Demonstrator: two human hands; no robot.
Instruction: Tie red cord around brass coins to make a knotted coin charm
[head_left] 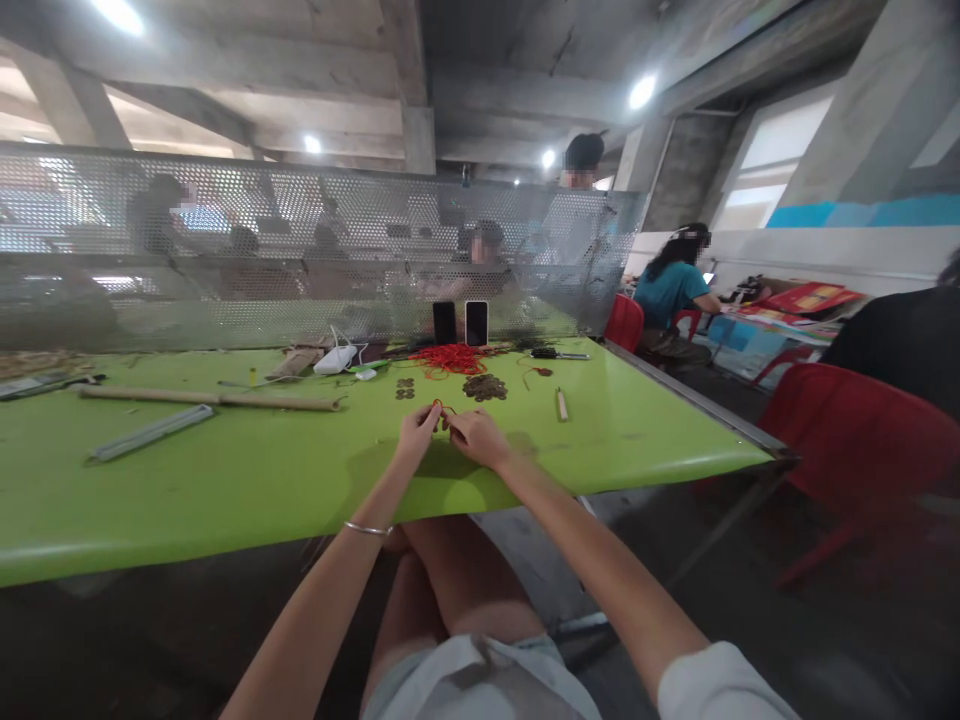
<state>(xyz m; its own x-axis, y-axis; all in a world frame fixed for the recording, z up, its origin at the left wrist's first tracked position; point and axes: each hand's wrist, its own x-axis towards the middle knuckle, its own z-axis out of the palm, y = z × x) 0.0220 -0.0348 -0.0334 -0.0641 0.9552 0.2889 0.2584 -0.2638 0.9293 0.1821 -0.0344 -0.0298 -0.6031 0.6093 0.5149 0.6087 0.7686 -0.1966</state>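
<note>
Between my two hands is a thin red cord, raised just over the green tabletop. My left hand pinches it with thumb and fingertips. My right hand has its fingers closed at the other side of the cord, near a small dark piece that is too small to name. Beyond my fingers lies a pile of brown coins. A small group of coins is laid out to its left. Behind them is a tangled heap of red cords.
On the left lie a long bamboo stick and a grey bar. A wooden-handled tool is at right. Two phones lean against the perforated metal screen. Red chairs and other people are to the right.
</note>
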